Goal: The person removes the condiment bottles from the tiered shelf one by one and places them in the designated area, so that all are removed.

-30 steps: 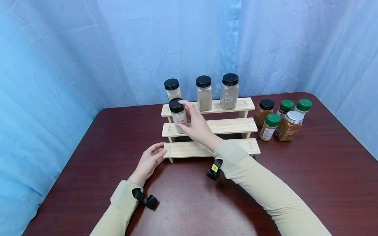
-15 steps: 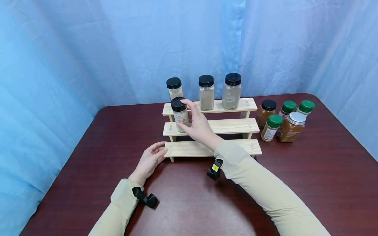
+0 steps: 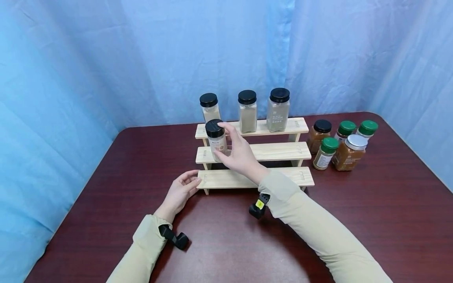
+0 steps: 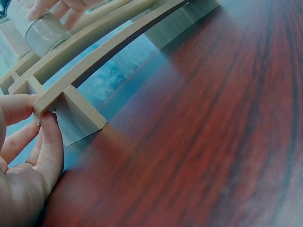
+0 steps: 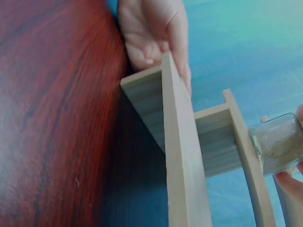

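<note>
A wooden three-step rack (image 3: 253, 177) stands on the table. My left hand (image 3: 178, 194) pinches the left end of its lowest board between thumb and fingers, as the left wrist view (image 4: 28, 156) shows. At the left end of the middle step, my right hand (image 3: 240, 155) grips a clear spice jar (image 3: 217, 141) with a black lid, thumb and fingers on its sides. In the right wrist view the jar's glass base (image 5: 279, 144) is at the middle board, seemingly touching it. Behind, on the top step, stand three black-lidded jars: left (image 3: 211, 112), middle (image 3: 247, 116) and right (image 3: 278, 114).
Right of the rack several jars stand grouped on the dark red table (image 3: 226, 243): a brown black-lidded one (image 3: 316, 139), a silver-lidded one (image 3: 348, 157), and green-lidded ones (image 3: 323, 159). A blue curtain (image 3: 170, 59) hangs behind and at the sides.
The jar in my right hand has come slightly down and towards me over the last half second. My left hand stays at the rack's end. The view has shifted slightly.
</note>
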`<state>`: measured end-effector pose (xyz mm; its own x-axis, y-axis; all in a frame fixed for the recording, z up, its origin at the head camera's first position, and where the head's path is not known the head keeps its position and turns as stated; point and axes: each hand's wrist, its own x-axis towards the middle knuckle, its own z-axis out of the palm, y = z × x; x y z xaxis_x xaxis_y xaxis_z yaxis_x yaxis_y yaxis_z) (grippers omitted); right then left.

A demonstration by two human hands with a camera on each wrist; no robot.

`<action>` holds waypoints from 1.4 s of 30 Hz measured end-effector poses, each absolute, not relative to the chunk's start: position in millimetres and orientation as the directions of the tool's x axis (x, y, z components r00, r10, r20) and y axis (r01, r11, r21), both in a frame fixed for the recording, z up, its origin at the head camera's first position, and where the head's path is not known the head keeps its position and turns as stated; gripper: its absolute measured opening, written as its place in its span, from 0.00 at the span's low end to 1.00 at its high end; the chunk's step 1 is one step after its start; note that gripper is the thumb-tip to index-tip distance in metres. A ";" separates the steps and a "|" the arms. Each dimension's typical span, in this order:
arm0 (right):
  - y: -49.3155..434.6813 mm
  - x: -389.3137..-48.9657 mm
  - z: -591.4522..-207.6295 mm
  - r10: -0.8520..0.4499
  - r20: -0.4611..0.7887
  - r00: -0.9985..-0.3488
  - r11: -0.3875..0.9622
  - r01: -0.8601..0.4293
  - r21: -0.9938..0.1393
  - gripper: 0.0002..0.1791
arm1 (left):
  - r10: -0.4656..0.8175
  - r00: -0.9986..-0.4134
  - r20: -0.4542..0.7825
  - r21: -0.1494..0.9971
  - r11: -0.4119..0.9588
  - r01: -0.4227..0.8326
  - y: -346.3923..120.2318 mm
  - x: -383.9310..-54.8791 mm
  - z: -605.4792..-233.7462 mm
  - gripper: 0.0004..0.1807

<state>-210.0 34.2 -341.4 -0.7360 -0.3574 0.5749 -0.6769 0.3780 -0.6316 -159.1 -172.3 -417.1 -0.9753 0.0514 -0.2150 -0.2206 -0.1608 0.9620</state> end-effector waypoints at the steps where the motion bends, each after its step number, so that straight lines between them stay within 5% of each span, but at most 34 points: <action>1: 35.0 -209.0 -341.4 -0.360 0.580 -0.731 0.368 -0.682 -0.632 0.40 | 0.051 -0.975 -0.215 0.962 -0.163 -0.221 -172.5 -159.1 -417.1 0.24; 23: 79.0 -164.9 -351.2 -0.352 0.573 -0.740 0.242 -0.663 -0.708 0.45 | 0.046 -0.976 -0.215 0.961 -0.170 -0.220 -172.6 -158.9 -418.2 0.22; 34: 105.2 -147.4 -361.1 -0.371 0.665 -0.648 0.212 -0.756 -0.619 0.44 | 0.046 -0.974 -0.222 0.960 -0.162 -0.227 -171.6 -159.0 -417.0 0.24; 42: 125.9 -140.4 -368.2 -0.384 0.751 -0.537 0.161 -0.840 -0.518 0.34 | 0.045 -0.975 -0.219 0.960 -0.167 -0.223 -172.0 -159.2 -416.5 0.24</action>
